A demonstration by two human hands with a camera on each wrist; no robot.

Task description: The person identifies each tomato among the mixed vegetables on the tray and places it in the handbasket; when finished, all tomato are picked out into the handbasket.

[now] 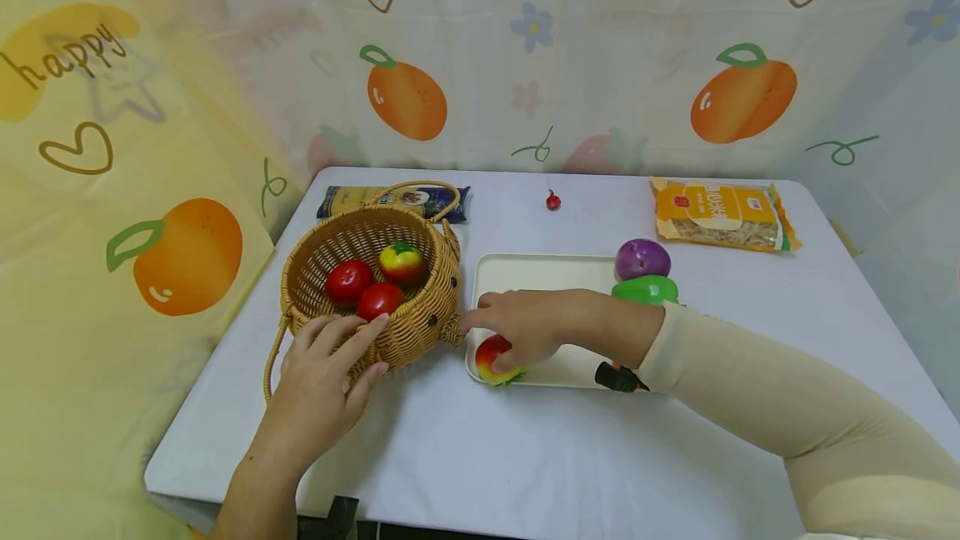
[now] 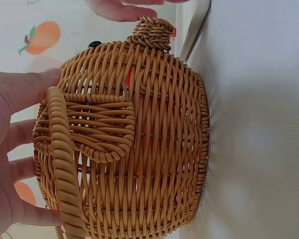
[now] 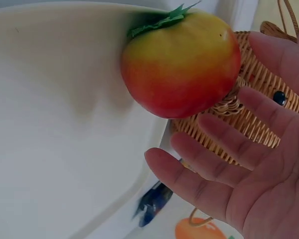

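A round woven basket (image 1: 420, 340) stands on the left of the table, with two red tomatoes (image 1: 349, 282) and a red-and-yellow one (image 1: 402, 263) inside. My left hand (image 1: 322, 373) rests on its near rim with fingers spread, beside the twisted handle (image 2: 65, 164) in the left wrist view. My right hand (image 1: 528, 323) is over the left end of the cream tray (image 1: 570, 361). Its fingers are spread and slightly bent around another red-and-yellow tomato (image 3: 184, 69) with a green leafy top. In the right wrist view, a gap shows between most fingers and the tomato.
A purple round vegetable (image 1: 642, 259) and a green bell pepper (image 1: 647, 289) lie at the tray's right end, partly behind my forearm. A blue-and-yellow packet (image 1: 352, 200) lies behind the basket. A yellow bag (image 1: 723, 215) sits at the back right, a small red item (image 1: 552, 201) at the back middle.
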